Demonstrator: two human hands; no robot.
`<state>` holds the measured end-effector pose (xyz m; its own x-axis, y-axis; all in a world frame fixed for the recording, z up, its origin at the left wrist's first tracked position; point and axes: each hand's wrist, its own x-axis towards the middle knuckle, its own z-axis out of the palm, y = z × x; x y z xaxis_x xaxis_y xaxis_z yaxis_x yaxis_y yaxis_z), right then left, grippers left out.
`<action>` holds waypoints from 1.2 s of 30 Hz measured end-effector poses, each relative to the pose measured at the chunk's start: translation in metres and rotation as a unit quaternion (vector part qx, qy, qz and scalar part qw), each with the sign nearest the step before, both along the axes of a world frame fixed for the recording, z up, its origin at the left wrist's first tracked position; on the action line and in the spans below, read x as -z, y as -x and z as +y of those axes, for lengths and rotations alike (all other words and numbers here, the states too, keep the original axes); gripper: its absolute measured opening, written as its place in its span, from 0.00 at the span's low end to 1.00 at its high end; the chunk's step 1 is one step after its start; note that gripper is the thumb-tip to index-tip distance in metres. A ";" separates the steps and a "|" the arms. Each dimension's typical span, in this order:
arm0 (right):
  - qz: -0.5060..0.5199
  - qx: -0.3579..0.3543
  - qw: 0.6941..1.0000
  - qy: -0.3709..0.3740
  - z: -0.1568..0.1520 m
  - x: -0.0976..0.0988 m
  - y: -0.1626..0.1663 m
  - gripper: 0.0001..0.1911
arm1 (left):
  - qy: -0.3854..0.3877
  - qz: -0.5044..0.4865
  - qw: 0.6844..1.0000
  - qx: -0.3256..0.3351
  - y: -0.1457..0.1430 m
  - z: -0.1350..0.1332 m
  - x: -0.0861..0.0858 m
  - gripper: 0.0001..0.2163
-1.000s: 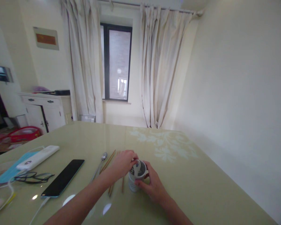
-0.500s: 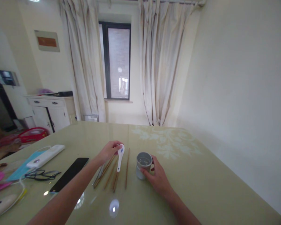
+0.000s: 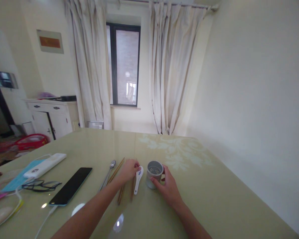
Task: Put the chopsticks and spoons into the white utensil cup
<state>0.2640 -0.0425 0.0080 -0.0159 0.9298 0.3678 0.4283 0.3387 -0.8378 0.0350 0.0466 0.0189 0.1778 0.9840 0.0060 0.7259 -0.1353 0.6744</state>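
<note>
My left hand (image 3: 131,170) pinches the bowl end of a white ceramic spoon (image 3: 139,181) with a blue pattern. The spoon's handle points toward me. I cannot tell whether it touches the table. My right hand (image 3: 168,183) is wrapped round the right side of a grey cup-like holder (image 3: 150,181), which stands upright just right of the spoon. Small holes dot the inside of its bottom. Several wooden chopsticks (image 3: 116,172) lie under and beside my left hand, partly hidden by it. A metal spoon (image 3: 112,164) rests to their left, its handle partly behind my forearm.
Left of my arm lie a black phone (image 3: 72,186) with a white cable, dark-framed glasses (image 3: 41,186), a white power strip (image 3: 45,166) and a blue face mask (image 3: 21,177). The glossy table (image 3: 201,199) runs toward a wall on the right.
My left hand has moved right and toward me with the ceramic spoon, closer to the grey holder. The metal spoon's bowl has come into sight. My right hand keeps its grip.
</note>
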 end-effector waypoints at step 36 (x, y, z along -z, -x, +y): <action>0.005 -0.026 1.000 0.015 -0.003 -0.002 0.001 0.29 | -0.059 0.136 0.979 -0.143 0.110 0.008 -0.009 0.12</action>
